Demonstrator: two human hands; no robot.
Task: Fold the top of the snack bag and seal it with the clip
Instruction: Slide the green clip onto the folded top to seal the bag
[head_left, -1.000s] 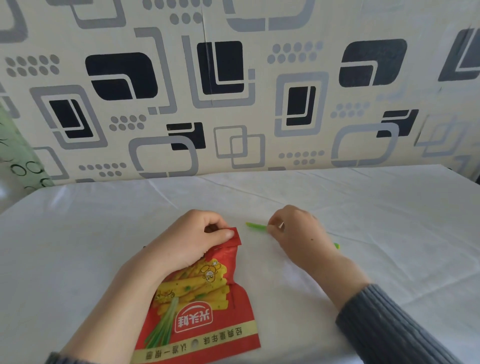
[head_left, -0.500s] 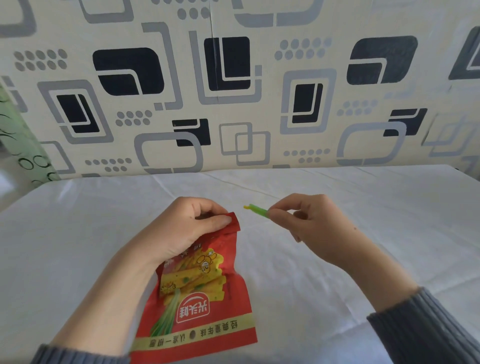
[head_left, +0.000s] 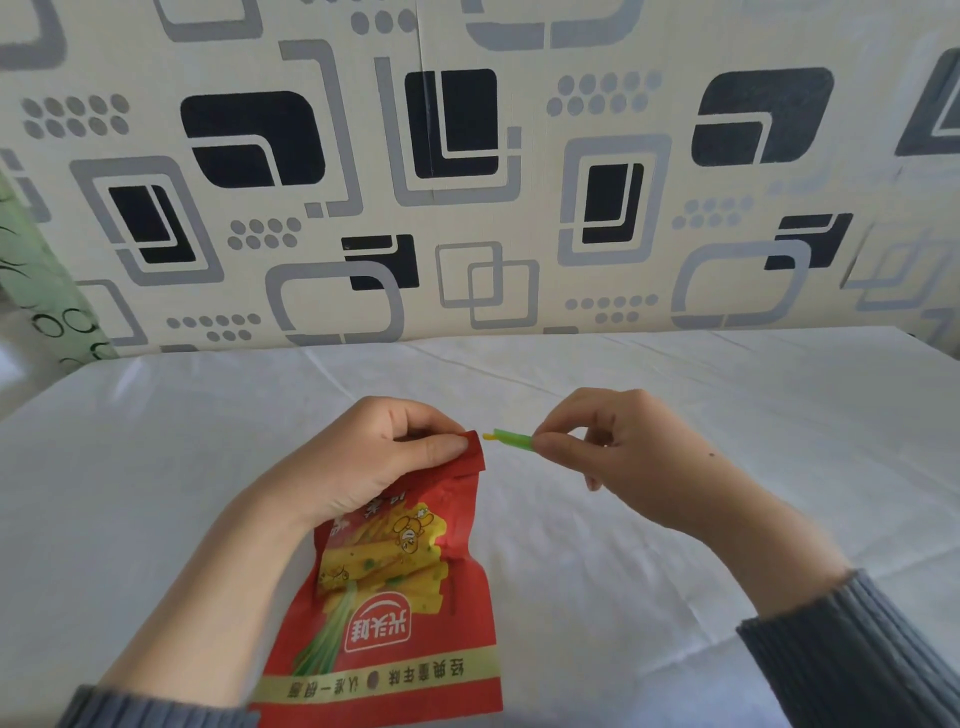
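A red snack bag (head_left: 400, 613) with a yellow picture lies on the white table, its top pointing away from me. My left hand (head_left: 363, 457) pinches the folded top edge of the bag between thumb and fingers. My right hand (head_left: 618, 457) holds a thin green clip (head_left: 511, 439) with a yellow tip, raised above the table. The clip points left, and its tip is just to the right of the bag's folded corner. Most of the clip is hidden inside my fingers.
A white cloth covers the table (head_left: 727, 415). A wall with black and grey patterned paper (head_left: 467, 182) rises right behind the table's far edge. A green patterned curtain (head_left: 36, 291) hangs at the far left.
My right hand picked the green clip up off the table and brought it left to the bag's folded corner. My left hand kept its pinch on the bag's top.
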